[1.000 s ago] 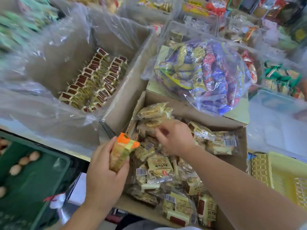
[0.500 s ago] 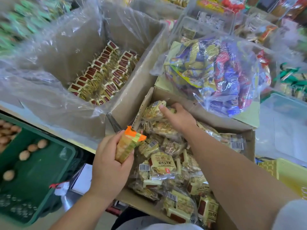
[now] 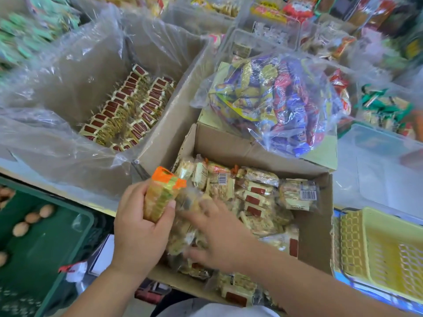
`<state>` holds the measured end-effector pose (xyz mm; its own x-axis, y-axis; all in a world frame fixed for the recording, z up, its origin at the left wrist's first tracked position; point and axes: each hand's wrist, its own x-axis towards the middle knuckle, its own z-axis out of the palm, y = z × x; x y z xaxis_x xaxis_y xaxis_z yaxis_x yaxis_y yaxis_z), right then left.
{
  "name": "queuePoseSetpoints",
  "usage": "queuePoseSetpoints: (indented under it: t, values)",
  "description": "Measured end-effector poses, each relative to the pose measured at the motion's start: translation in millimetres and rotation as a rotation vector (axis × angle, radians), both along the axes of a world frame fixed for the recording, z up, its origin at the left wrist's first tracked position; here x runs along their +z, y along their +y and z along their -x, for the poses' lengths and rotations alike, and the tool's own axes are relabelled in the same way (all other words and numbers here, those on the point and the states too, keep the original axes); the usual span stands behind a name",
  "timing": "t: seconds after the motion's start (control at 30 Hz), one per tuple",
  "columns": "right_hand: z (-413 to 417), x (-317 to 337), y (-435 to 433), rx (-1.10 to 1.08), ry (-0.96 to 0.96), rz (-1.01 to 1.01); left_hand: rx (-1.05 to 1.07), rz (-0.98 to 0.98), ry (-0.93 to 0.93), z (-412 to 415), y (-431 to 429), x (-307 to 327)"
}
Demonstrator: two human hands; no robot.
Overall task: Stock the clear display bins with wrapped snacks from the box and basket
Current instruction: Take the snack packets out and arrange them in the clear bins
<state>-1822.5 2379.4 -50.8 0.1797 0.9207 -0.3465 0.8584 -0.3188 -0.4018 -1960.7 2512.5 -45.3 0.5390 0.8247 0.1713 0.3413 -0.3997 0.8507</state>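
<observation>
My left hand grips a stack of wrapped snacks with orange ends, upright over the near-left corner of the open cardboard box. The box holds several clear-wrapped pale snack packets with red labels and barcodes. My right hand is blurred inside the box, right beside the left hand. Its fingers and thumb close on a clear-wrapped snack that touches the stack. A yellow basket sits at the right.
A large plastic-lined carton with rows of red-labelled snacks stands behind left. A clear bag of mixed sweets lies on a box behind. Clear display bins run along the right and back. A green crate with eggs is lower left.
My right hand has pulled back from the far end of the box to the near-left side, next to the left hand. The left hand keeps holding the orange-ended stack.
</observation>
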Motion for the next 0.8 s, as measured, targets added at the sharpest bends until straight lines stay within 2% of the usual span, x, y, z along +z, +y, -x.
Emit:
queuePoseSetpoints:
  t: [0.1, 0.17, 0.27, 0.37, 0.43, 0.5, 0.57, 0.67, 0.73, 0.8]
  values:
    - [23, 9, -10, 0.237, 0.02, -0.061, -0.103, -0.017, -0.006, -16, 3, 8]
    - [21, 17, -10, 0.263, 0.145, -0.058, -0.219, 0.006, 0.044, -26, 4, 6]
    - [-4, 30, -3, 0.039, 0.311, -0.186, -0.278, 0.037, 0.166, -33, 4, -9]
    - [-50, 27, 12, -0.309, 0.229, -0.351, -0.316, 0.01, 0.28, -29, -1, -21]
    - [-83, 16, 32, -0.453, 0.14, -0.264, -0.338, 0.005, 0.309, -26, -6, -22]
    - [-109, 0, 55, -0.477, 0.054, -0.113, -0.282, 0.069, 0.286, -25, -11, -19]
    - [-124, -20, 71, -0.393, -0.06, 0.083, -0.18, 0.091, 0.231, -22, -14, -15]
    - [-123, -51, 76, -0.268, -0.217, 0.358, -0.056, 0.012, 0.179, -12, -12, -9]
    - [-114, -62, 68, -0.195, -0.308, 0.406, -0.01, -0.034, 0.157, -7, -8, -6]
    - [-105, -59, 54, -0.148, -0.311, 0.325, 0.012, -0.039, 0.158, -8, -2, -7]
